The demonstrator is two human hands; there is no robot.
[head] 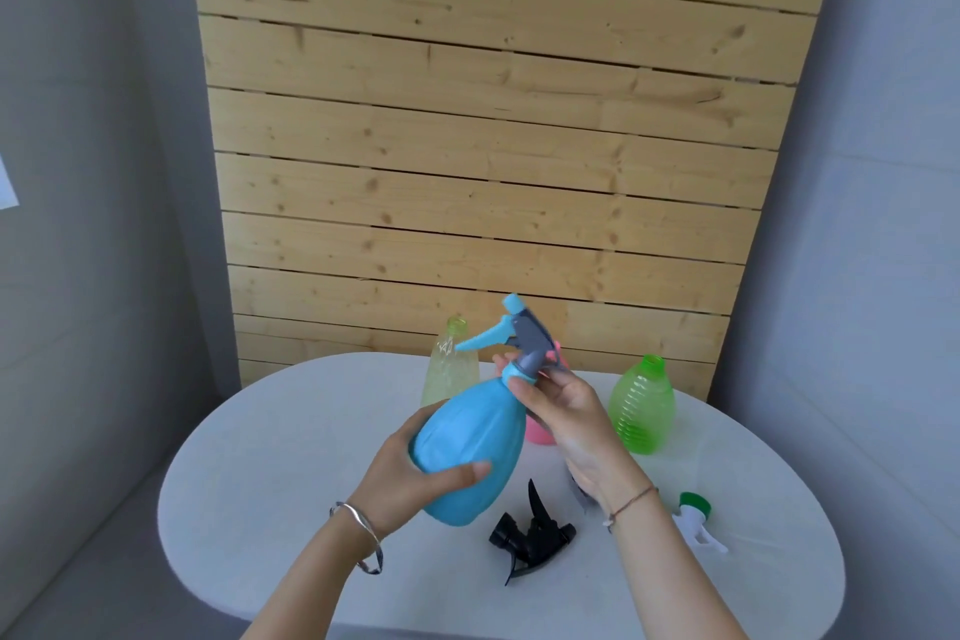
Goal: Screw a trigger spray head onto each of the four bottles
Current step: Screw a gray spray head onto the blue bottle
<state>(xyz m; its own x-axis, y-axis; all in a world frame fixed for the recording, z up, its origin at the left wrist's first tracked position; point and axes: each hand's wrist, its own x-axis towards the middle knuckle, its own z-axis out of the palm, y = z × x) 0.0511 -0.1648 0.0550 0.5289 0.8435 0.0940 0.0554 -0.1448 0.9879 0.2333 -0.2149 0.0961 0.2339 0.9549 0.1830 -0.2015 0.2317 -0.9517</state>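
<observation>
My left hand [410, 478] grips the blue bottle [467, 452] low on its body, tilted. Fingers [521, 387] of my right hand [561, 411] pinch the collar of the blue-grey spray head [524, 338] on its neck. Behind it, on the white tabletop [260, 483], stand a yellow bottle [449, 369], a pink bottle [540, 431] and a green bottle [641, 405]. A black spray head [530, 530] and a white-green spray head [696, 515] lie near me.
</observation>
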